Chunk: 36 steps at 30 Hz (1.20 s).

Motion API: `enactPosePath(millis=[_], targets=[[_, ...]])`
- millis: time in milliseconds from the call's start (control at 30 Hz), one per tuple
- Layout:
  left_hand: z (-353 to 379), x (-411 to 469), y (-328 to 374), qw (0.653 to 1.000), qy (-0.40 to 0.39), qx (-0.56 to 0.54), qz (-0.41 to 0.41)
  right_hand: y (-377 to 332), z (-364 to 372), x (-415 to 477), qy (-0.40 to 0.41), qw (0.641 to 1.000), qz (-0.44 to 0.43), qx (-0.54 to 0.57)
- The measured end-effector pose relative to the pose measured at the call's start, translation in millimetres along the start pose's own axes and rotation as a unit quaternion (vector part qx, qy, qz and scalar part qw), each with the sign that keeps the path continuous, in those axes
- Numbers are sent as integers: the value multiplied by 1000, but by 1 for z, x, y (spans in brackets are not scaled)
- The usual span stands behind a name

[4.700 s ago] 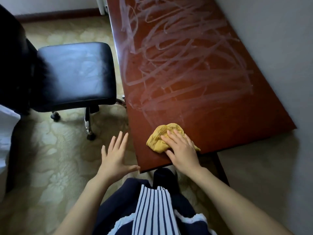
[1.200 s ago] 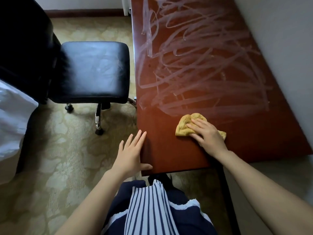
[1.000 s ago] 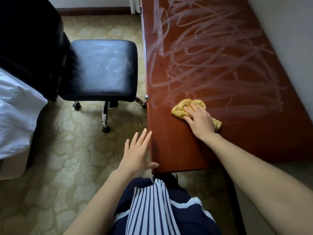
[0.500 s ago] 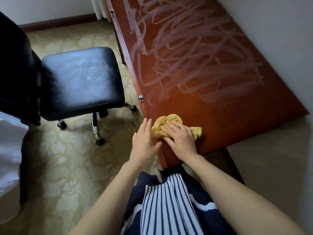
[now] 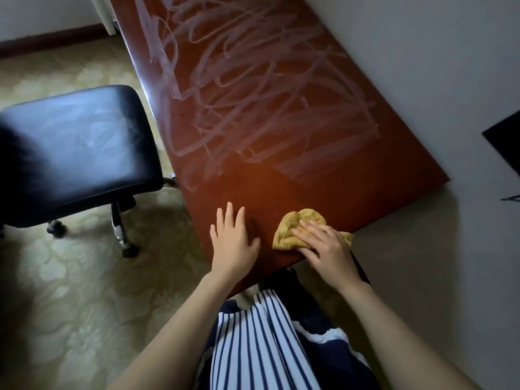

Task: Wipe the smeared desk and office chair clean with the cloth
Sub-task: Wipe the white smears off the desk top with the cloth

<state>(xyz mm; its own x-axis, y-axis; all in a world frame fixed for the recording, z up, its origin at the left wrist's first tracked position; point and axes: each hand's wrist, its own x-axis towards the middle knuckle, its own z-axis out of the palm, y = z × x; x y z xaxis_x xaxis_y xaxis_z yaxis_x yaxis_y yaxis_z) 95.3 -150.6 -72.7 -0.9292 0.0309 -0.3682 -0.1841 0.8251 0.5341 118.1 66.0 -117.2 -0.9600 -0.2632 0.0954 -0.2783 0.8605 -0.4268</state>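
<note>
Inventory, as seen from beside the person:

- Tabletop [image 5: 337, 190]: one, red-brown wood. The pale smears [image 5: 253, 94] on it are too tangled to count.
- Office chair [image 5: 76, 153]: one, with a black seat pad.
- Casters [image 5: 56, 228]: two in sight; any others are hidden under the seat.
- Cloth [image 5: 295, 225]: one, mustard yellow and bunched.
- Hands: two, one left hand [image 5: 233, 244] and one right hand [image 5: 327, 250].
- Bare forearms [image 5: 180, 327]: two.
- Striped garment [image 5: 253, 347]: one, navy and white.
- Dark flat panel [image 5: 506, 147] on the right-hand wall: one, only partly in sight.
</note>
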Motion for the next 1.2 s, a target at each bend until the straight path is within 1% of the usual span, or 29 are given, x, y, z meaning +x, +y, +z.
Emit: enactPosePath(millis=[100, 200, 300, 433, 533, 600, 700, 767, 833, 900, 1000, 1100, 1200], targets=[[12, 18, 31, 1000, 8, 15, -19, 58, -24, 15, 22, 999, 31, 18], [20, 32, 51, 998, 7, 52, -45, 99, -40, 34, 39, 998, 43, 27], [28, 43, 71, 993, 11, 71, -91, 134, -54, 57, 48, 998, 47, 6], [39, 51, 89, 986, 25, 97, -131, 176, -71, 90, 78, 993, 81, -24], [43, 55, 95, 981, 31, 104, -158, 199, -82, 120, 92, 987, 133, -19], [43, 57, 98, 978, 24, 112, -172, 207, -86, 139, 110, 976, 188, -3], [41, 58, 98, 976, -2, 125, -181, 205, -85, 160, 149, 947, 282, 23], [36, 59, 96, 974, -19, 137, -178, 194, -79, 170, 145, 941, 306, 14], [32, 59, 96, 972, -37, 161, -167, 175, -70, 176, 122, 956, 267, 1], [27, 61, 95, 966, -49, 201, -156, 150, -56, 179, 92, 977, 194, 4], [19, 64, 98, 957, -65, 242, -148, 110, -32, 176, 60, 994, 95, 0], [13, 69, 101, 949, -79, 270, -144, 78, -17, 167, 24, 1000, 5, -9], [9, 73, 102, 939, -100, 298, -141, 67, -13, 152, -14, 993, -120, -21]])
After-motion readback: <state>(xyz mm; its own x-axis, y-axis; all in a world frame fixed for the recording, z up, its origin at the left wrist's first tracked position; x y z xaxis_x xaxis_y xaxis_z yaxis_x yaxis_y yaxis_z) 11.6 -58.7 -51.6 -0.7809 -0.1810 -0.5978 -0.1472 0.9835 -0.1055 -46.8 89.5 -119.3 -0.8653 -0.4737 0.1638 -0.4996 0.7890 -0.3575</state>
